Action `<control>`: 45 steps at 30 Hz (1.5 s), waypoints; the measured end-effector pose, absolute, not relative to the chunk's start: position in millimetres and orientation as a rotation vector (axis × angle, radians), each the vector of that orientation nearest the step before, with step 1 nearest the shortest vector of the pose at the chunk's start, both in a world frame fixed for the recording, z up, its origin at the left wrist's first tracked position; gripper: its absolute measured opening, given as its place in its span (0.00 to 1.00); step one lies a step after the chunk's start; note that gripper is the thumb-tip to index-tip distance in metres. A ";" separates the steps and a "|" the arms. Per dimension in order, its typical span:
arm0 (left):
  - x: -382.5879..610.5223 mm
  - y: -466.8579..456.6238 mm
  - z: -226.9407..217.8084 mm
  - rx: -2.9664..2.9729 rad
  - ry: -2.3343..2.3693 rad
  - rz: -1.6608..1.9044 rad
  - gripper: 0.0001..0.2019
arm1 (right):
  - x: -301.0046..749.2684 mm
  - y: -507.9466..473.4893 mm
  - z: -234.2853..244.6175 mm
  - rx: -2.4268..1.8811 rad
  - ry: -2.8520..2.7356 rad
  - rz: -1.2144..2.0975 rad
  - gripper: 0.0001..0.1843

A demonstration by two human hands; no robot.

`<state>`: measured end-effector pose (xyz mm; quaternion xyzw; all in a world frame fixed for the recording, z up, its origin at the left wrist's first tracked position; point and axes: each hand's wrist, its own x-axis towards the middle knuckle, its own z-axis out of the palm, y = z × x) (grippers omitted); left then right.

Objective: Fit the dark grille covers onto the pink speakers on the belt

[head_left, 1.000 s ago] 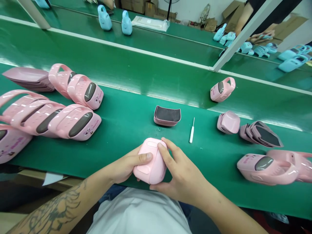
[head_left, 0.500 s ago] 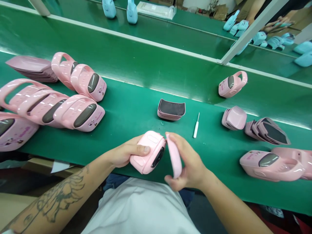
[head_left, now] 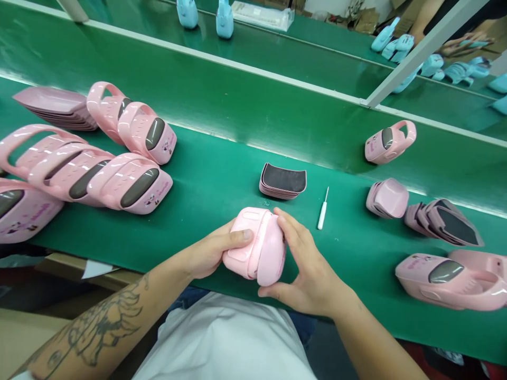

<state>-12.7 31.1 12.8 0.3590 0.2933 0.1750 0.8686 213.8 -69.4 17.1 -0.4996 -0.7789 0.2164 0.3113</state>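
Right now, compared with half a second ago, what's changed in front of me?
Your right hand has brought the pink cover leftward, back against the pink case, hiding its dark panel; the cover sits askew. Your left hand still holds the case. The white-handled tool and the dark-topped stack stayed put.

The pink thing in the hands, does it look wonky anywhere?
Yes: its pink cover, in the right hand, sits askew, with its lower end poking out past the body that the left hand holds.
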 end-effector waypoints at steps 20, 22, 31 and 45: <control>7.3 25.9 40.2 0.669 0.779 0.139 0.35 | 215.0 -76.7 -9.5 -1.364 -1.635 0.837 0.63; 6.2 25.4 39.0 0.687 0.753 0.156 0.34 | 215.4 -77.5 -6.4 -1.393 -1.683 0.833 0.62; -2.4 25.4 31.7 0.845 0.696 0.215 0.40 | 217.9 -72.2 16.7 -1.351 -1.927 0.755 0.62; 3.7 23.9 30.2 0.793 0.550 0.334 0.33 | 216.6 -83.0 31.8 -1.500 -2.072 0.695 0.64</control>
